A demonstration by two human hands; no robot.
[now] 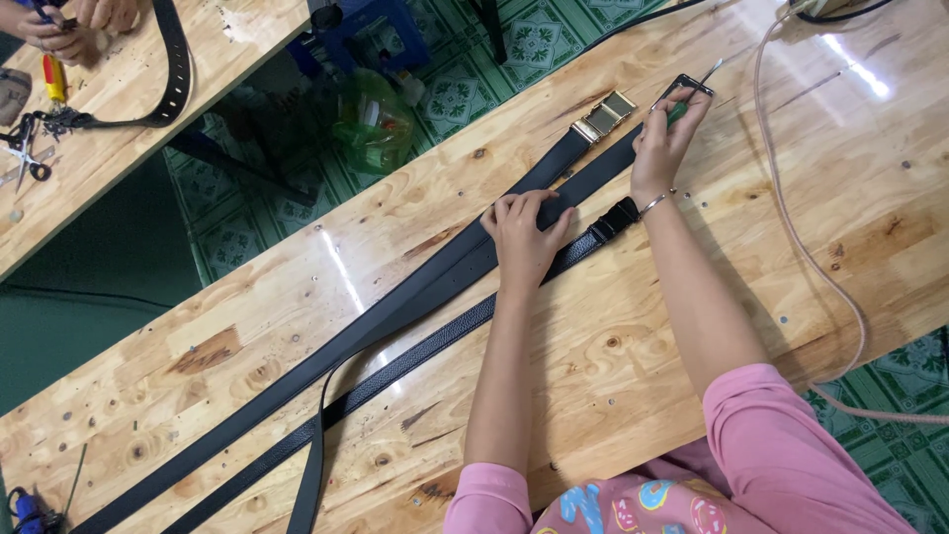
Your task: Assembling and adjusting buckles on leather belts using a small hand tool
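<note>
My left hand (524,232) presses flat on the black leather belts (395,316) that lie diagonally across the wooden table (692,396). My right hand (662,138) grips a green-handled screwdriver (692,94) whose metal tip reaches a dark rectangular buckle frame (682,87). A gold buckle (605,116) sits at the end of one belt, just left of my right hand. A black clasp (613,220) ends another belt near my right wrist, which wears a thin bracelet.
A pink cord (791,227) curves over the table's right side. Another person's hands (69,25) work at a second table at top left, beside a black strap (178,69), scissors (25,158) and a yellow-handled tool (51,77). A green plastic bag (374,124) lies on the tiled floor.
</note>
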